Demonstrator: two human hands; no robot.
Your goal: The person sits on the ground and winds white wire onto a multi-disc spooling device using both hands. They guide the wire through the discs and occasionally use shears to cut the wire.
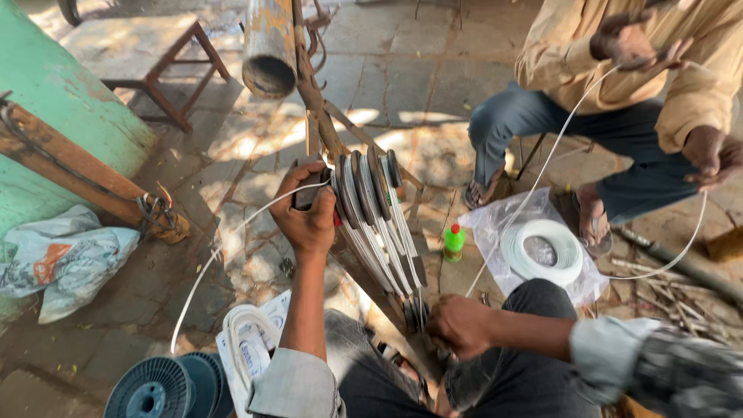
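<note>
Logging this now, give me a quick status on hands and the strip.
Left hand grips white strip at winding frame. Right hand at frame's base. Nothing blocking.

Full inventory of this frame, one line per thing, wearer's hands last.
winding former: 1, dark stepped discs wound with white strip, centre
white strip: 1 length, runs from left hand down to lower left
strip coil: 1, white, on clear plastic sheet, right
bottle: 1, green with red cap, on ground by the coil
spools: 2, teal, bottom left
pipe: 1, rusty, top centre
stool: 1, metal frame, top left
bag: 1, white, left
seated person: 1, tan shirt, blue trousers, holding another white strip
left hand: grips strip at the former
right hand: at the former's base
</note>
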